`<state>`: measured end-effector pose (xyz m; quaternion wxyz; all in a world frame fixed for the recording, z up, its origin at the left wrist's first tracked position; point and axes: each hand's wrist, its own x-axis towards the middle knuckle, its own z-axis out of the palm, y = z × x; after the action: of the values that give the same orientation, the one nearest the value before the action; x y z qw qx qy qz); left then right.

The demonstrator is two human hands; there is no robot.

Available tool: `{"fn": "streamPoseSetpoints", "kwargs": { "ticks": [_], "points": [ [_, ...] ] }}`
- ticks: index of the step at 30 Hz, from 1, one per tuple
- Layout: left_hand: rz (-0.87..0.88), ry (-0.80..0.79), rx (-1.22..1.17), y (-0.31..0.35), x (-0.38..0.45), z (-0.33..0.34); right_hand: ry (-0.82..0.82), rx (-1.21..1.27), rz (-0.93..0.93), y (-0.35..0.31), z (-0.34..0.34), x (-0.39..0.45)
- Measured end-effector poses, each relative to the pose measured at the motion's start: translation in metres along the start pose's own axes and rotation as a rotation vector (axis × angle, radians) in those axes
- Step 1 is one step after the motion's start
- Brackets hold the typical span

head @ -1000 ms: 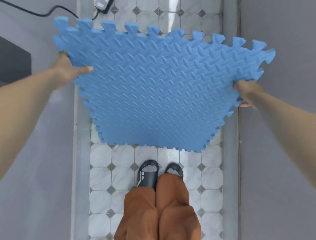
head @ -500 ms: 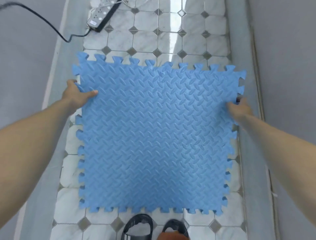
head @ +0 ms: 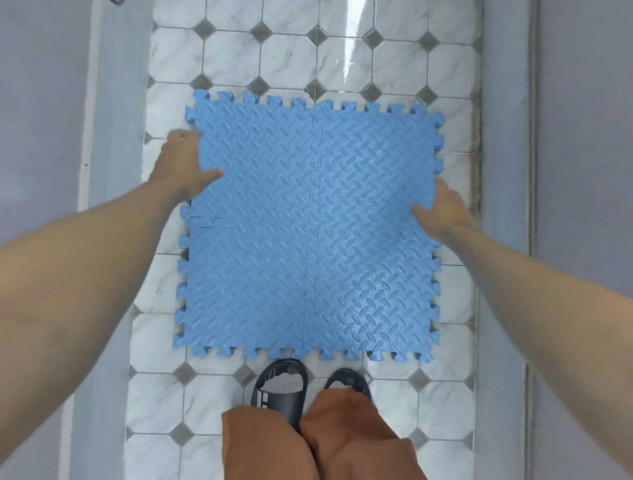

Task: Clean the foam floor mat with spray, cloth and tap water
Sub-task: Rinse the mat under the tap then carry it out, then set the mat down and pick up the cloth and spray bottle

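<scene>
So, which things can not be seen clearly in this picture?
- Left hand, head view: fingers tucked under the blue foam mat; only the thumb shows.
- Right hand: fingers likewise hidden by the mat edge.
- Dark object at the top left corner: cut off by the frame.
- Right sandal: mostly covered by the orange trouser leg.

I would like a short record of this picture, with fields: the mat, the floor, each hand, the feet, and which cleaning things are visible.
mat: blue foam mat with puzzle edges, seams showing four joined pieces, low over or on the floor
floor: white tiles with small grey diamonds, grey walls either side
left hand: left hand holds the mat's left edge, thumb on top
right hand: right hand holds the mat's right edge, thumb on top
feet: dark sandals at the mat's near edge
cleaning things: no spray, cloth or tap in view
</scene>
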<state>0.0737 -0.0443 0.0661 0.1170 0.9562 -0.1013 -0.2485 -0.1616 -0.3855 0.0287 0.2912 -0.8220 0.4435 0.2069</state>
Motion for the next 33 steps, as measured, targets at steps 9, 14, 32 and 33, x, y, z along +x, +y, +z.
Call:
{"fn": "streamPoseSetpoints", "kwargs": {
  "ticks": [9,14,32,33],
  "points": [
    [0.144,-0.137,0.003,0.075,-0.138,-0.091,-0.193,-0.104,0.031,-0.047,-0.08,-0.17],
    [0.195,-0.172,0.01,0.129,-0.218,-0.193,-0.205,-0.057,-0.01,-0.091,-0.161,-0.287],
    [0.65,-0.238,0.273,0.228,-0.416,-0.349,0.037,0.374,0.282,-0.111,-0.283,-0.59],
    [0.682,-0.241,0.299,0.233,-0.429,-0.349,0.059,0.392,0.301,-0.105,-0.282,-0.608]
  ]
}}
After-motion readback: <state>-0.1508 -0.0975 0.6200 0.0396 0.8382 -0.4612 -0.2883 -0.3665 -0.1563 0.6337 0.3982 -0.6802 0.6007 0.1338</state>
